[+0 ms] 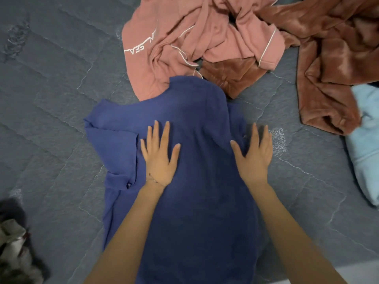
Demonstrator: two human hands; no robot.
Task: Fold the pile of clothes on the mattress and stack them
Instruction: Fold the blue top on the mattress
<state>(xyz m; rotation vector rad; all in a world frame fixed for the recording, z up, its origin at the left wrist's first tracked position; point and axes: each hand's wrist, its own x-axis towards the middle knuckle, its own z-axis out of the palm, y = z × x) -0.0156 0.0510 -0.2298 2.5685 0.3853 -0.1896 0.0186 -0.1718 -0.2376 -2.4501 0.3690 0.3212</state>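
A dark blue short-sleeved shirt (196,124) lies spread on the grey quilted mattress (51,111), collar end away from me. My left hand (159,154) presses flat on the shirt near its left sleeve, fingers straight and spread. My right hand (254,154) lies flat on the shirt's right edge, fingers partly over the mattress. Beyond the shirt a pink garment (184,44) with white piping and lettering lies crumpled, touching the shirt's collar end.
A rust-brown fleecy garment (332,64) sprawls at the upper right, part of it under the pink one. A light blue folded cloth (367,140) sits at the right edge. A dark and beige bundle (14,242) lies at the lower left corner.
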